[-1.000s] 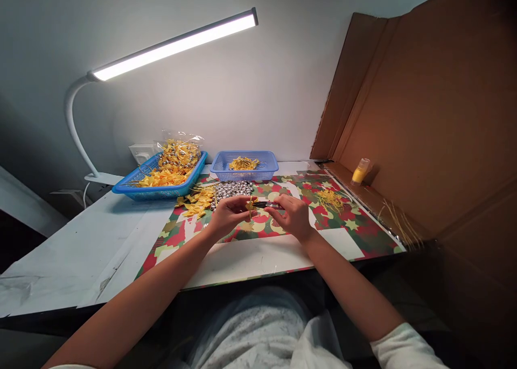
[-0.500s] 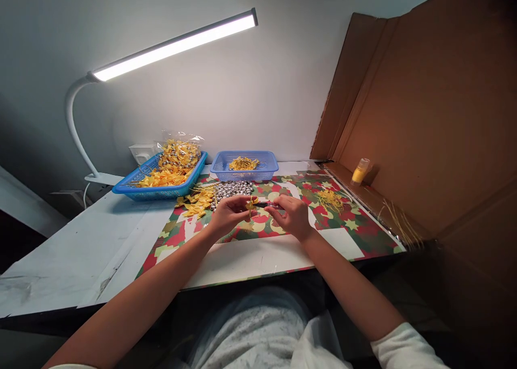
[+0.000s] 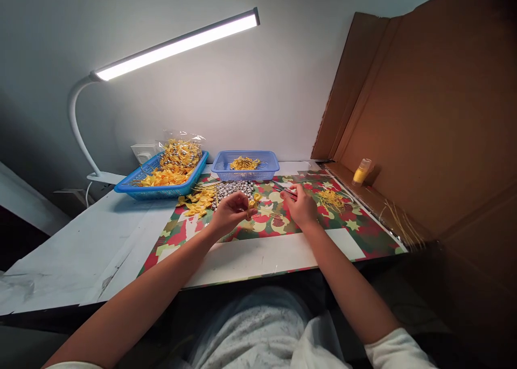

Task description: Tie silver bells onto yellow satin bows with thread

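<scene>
Nearby — silver beads (image 3: 235, 187), partly behind left hand (image 3: 231, 213), yellow bows (image 3: 197, 203)

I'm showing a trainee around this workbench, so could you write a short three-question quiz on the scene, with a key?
1. Multiple choice: what does the right hand hold?
A) a blue basket
B) a slim pointed tool
C) a desk lamp

2. True or false: the left hand is empty.

3. Fill in the missing word: on the patterned sheet, the loose yellow bows lie to the ____ of the heap of small silver balls, as the person sees them.

Key: 1 B; 2 false; 3 left.
</scene>
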Demonstrator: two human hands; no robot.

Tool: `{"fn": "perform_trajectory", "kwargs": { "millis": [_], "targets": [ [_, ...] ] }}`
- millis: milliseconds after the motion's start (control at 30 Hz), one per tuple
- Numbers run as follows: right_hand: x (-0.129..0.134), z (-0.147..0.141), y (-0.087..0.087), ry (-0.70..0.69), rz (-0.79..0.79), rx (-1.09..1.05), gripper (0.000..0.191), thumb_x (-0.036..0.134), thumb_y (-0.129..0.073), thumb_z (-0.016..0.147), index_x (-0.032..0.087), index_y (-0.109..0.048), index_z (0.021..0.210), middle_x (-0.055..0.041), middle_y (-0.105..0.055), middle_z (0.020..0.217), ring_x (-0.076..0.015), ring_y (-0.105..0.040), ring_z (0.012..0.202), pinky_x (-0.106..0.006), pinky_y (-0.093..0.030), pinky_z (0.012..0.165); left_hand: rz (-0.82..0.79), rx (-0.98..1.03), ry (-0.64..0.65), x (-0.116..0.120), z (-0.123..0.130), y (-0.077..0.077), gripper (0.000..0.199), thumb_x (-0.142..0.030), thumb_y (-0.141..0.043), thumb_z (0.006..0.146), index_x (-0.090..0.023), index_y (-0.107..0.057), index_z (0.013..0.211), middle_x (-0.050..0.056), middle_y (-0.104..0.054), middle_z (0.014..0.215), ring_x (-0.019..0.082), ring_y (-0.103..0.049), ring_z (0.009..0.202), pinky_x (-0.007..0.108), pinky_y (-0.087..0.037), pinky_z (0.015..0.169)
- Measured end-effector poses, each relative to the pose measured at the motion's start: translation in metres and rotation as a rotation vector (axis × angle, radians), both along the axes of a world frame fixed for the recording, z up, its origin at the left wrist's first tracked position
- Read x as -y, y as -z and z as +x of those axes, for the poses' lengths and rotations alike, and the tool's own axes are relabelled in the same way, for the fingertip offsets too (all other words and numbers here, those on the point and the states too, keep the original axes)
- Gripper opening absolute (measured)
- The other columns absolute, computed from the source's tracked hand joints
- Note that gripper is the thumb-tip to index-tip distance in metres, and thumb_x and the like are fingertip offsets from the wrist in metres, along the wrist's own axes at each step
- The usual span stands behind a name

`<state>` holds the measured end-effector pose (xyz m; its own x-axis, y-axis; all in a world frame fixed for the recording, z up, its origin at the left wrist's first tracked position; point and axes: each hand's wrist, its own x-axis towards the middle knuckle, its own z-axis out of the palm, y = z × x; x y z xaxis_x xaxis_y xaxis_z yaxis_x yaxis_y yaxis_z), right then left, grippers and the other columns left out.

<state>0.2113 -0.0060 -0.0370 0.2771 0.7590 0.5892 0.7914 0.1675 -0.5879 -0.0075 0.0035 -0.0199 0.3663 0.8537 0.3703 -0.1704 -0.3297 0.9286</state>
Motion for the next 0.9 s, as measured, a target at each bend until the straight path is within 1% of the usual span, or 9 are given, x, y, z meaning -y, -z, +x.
{"fn": "perform_trajectory", "kwargs": {
  "millis": [200, 367, 467, 533, 600, 667, 733, 800, 900],
  "targets": [
    [-0.012, 0.008, 0.013, 0.124, -0.267, 0.204, 0.027, 0.042, -0.07, 0.076, 0.021, -0.057, 0.066, -0.0073, -0.065, 0.072, -0.0234, -0.059, 0.073, -0.032, -0.036, 0.062, 0.043, -0.034, -0.004, 0.0, -0.001, 0.003, 0.043, -0.034, -0.084, 0.06, -0.017, -0.046, 0.068, -0.008, -0.048, 0.057, 0.005, -0.05, 0.049, 0.017, -0.046, 0.047],
    [-0.014, 0.012, 0.025, 0.139, -0.279, 0.271, 0.03, 0.042, -0.074, 0.072, 0.02, -0.057, 0.063, -0.0101, -0.063, 0.084, -0.0266, -0.056, 0.088, -0.036, -0.04, 0.069, 0.092, -0.099, -0.012, 0.0, -0.002, 0.004, 0.038, -0.037, -0.082, 0.062, -0.016, -0.052, 0.07, -0.005, -0.049, 0.064, 0.007, -0.05, 0.056, 0.017, -0.044, 0.048],
    [-0.013, 0.013, 0.024, 0.108, -0.209, 0.234, 0.027, 0.042, -0.075, 0.07, 0.02, -0.06, 0.065, -0.0109, -0.061, 0.087, -0.0278, -0.054, 0.092, -0.039, -0.042, 0.073, 0.129, -0.144, -0.016, 0.0, -0.002, 0.003, 0.034, -0.038, -0.079, 0.066, -0.016, -0.054, 0.07, -0.003, -0.05, 0.065, 0.007, -0.049, 0.057, 0.017, -0.043, 0.049],
    [-0.011, 0.009, 0.017, -0.001, -0.103, 0.139, 0.023, 0.041, -0.073, 0.072, 0.021, -0.064, 0.074, -0.011, -0.062, 0.091, -0.0268, -0.054, 0.093, -0.039, -0.043, 0.076, 0.162, -0.184, -0.021, 0.001, -0.003, 0.001, 0.031, -0.039, -0.076, 0.069, -0.016, -0.055, 0.07, -0.003, -0.051, 0.065, 0.008, -0.049, 0.057, 0.017, -0.042, 0.049],
    [-0.007, 0.0, 0.008, -0.231, -0.031, -0.034, 0.024, 0.043, -0.064, 0.079, 0.021, -0.067, 0.087, -0.0096, -0.064, 0.096, -0.0234, -0.056, 0.09, -0.038, -0.046, 0.077, 0.184, -0.241, -0.004, 0.002, -0.003, 0.0, 0.028, -0.04, -0.072, 0.073, -0.016, -0.057, 0.07, -0.002, -0.053, 0.066, 0.009, -0.05, 0.058, 0.018, -0.042, 0.05],
    [-0.002, -0.012, 0.001, -0.526, -0.078, -0.254, 0.031, 0.046, -0.056, 0.084, 0.02, -0.066, 0.097, -0.0068, -0.066, 0.092, -0.0189, -0.06, 0.081, -0.033, -0.049, 0.071, 0.202, -0.308, 0.026, 0.003, -0.004, -0.001, 0.026, -0.04, -0.068, 0.076, -0.016, -0.06, 0.073, 0.0, -0.056, 0.067, 0.01, -0.052, 0.061, 0.018, -0.043, 0.052],
    [0.002, -0.023, -0.003, -0.727, -0.202, -0.418, 0.036, 0.051, -0.057, 0.081, 0.019, -0.067, 0.094, -0.0042, -0.066, 0.081, -0.0158, -0.061, 0.071, -0.028, -0.049, 0.06, 0.22, -0.365, 0.053, 0.003, -0.004, -0.001, 0.022, -0.038, -0.066, 0.078, -0.016, -0.061, 0.075, 0.001, -0.059, 0.07, 0.011, -0.054, 0.064, 0.018, -0.043, 0.053],
    [0.005, -0.03, -0.003, -0.787, -0.313, -0.513, 0.037, 0.054, -0.061, 0.076, 0.018, -0.068, 0.082, -0.0024, -0.064, 0.07, -0.0142, -0.059, 0.062, -0.023, -0.043, 0.047, 0.229, -0.383, 0.063, 0.003, -0.004, -0.001, 0.017, -0.034, -0.065, 0.077, -0.017, -0.061, 0.078, 0.001, -0.06, 0.073, 0.011, -0.055, 0.066, 0.018, -0.043, 0.054],
    [0.007, -0.034, -0.001, -0.76, -0.37, -0.627, 0.037, 0.054, -0.065, 0.072, 0.018, -0.068, 0.075, -0.002, -0.062, 0.064, -0.0135, -0.057, 0.056, -0.02, -0.033, 0.035, 0.195, -0.32, 0.068, 0.001, -0.003, 0.0, 0.011, -0.027, -0.063, 0.077, -0.017, -0.058, 0.079, -0.001, -0.056, 0.07, 0.01, -0.051, 0.063, 0.017, -0.041, 0.053]
  ]
}}
